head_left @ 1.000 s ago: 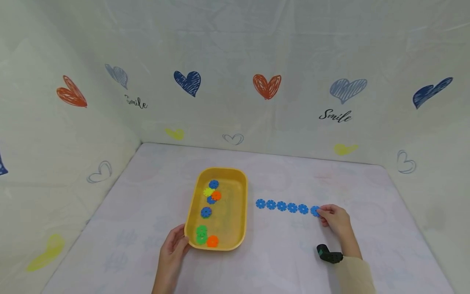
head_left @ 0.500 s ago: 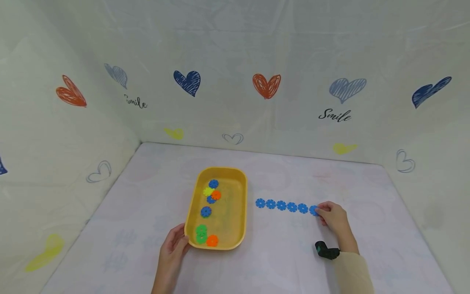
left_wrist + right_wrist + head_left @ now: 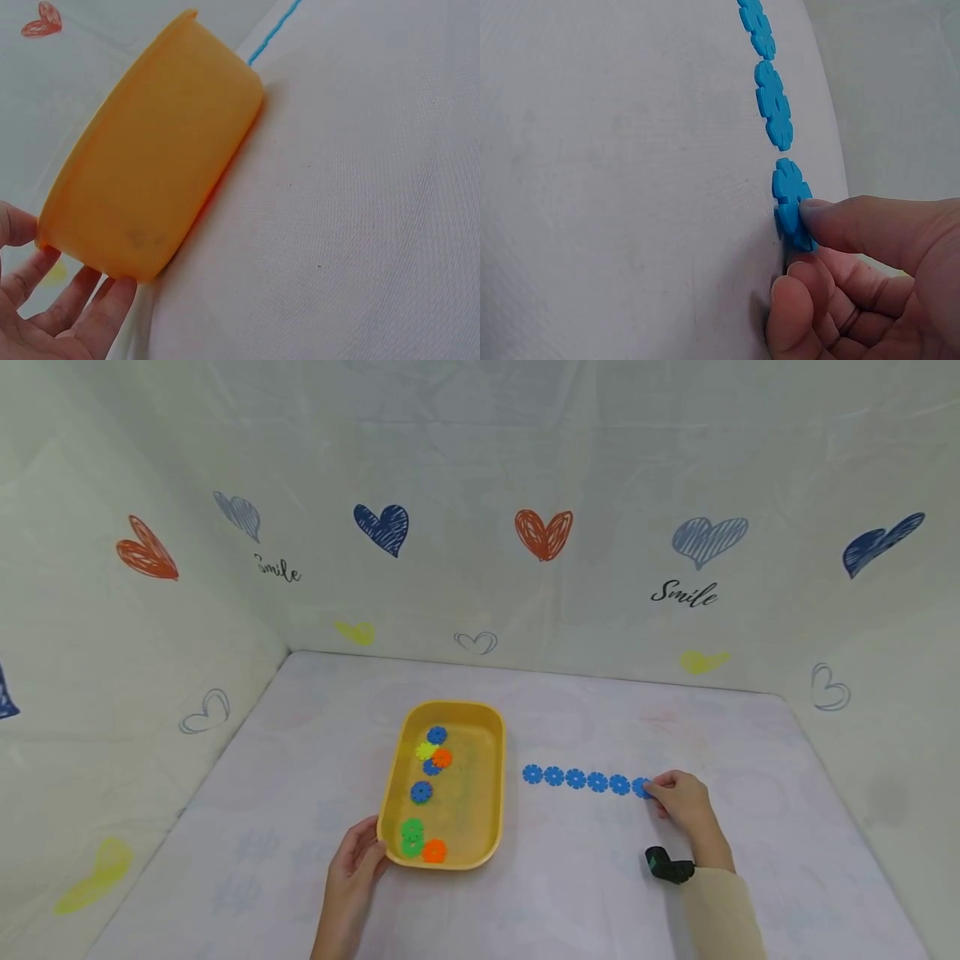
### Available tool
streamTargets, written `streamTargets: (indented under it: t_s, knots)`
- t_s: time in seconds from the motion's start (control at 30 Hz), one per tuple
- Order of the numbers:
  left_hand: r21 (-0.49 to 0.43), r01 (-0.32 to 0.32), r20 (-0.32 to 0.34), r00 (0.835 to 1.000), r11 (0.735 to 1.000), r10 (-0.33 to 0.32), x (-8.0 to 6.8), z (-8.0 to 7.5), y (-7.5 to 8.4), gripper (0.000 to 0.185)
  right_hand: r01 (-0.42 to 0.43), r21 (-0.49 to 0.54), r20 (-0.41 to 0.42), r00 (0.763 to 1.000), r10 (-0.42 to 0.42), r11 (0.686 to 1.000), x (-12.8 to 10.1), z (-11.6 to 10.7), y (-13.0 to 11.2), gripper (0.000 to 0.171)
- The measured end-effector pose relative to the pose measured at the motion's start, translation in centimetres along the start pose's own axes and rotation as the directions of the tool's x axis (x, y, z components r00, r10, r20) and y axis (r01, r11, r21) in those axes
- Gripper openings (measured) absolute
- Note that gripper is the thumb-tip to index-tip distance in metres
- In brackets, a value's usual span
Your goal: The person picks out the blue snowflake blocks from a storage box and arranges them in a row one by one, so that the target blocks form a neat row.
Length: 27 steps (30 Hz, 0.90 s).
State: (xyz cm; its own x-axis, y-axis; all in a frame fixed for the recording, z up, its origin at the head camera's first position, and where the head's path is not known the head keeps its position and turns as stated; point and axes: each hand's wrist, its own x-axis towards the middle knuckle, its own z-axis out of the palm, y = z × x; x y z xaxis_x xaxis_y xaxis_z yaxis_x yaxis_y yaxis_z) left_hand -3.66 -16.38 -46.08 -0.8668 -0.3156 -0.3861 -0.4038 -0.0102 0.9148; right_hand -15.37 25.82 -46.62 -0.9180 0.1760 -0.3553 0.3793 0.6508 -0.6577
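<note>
Your right hand (image 3: 682, 800) sits at the right end of the row (image 3: 576, 779) of blue discs on the table (image 3: 585, 893), its grip pinching the last disc (image 3: 791, 202) between thumb and fingers. The row's long axis runs left from that grip toward the tray (image 3: 491, 777). Your left hand (image 3: 352, 868) rests relaxed against the tray's near corner (holding nothing). The right wrist view shows the pinch; the head view shows the whole row and the tray's coloured discs (image 3: 422, 793).

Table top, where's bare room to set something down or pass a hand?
Bare cloth lies behind the yellow tray and blue disc row up to the wall, and left of the tray. It is tighter between tray and row, and near the right hand and left hand.
</note>
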Motion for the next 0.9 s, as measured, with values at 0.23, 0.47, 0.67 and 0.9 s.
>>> streamTargets:
  t_s: [0.23,0.47,0.67,0.9]
  knots:
    - [-0.004,0.001,0.000,1.000,1.000,-0.001,0.00,-0.05,-0.08,0.040,-0.028,0.001,0.008,1.000,0.028,1.000,-0.05,-0.13,-0.31,0.031]
    - [-0.010,-0.007,0.011,1.000,1.000,0.007,0.03,-0.08,-0.14,0.041,-0.048,-0.025,0.010,0.999,0.048,0.999,-0.16,-0.18,-0.61,0.031]
    - [-0.011,-0.005,0.016,1.000,1.000,0.005,0.05,-0.11,-0.15,0.041,-0.061,-0.033,0.011,0.998,0.061,0.998,-0.08,-0.20,-0.59,0.030]
    - [-0.007,-0.002,0.015,1.000,1.000,0.002,0.07,-0.06,-0.09,0.041,-0.060,-0.043,0.006,0.998,0.060,0.997,0.06,-0.08,-0.40,0.030]
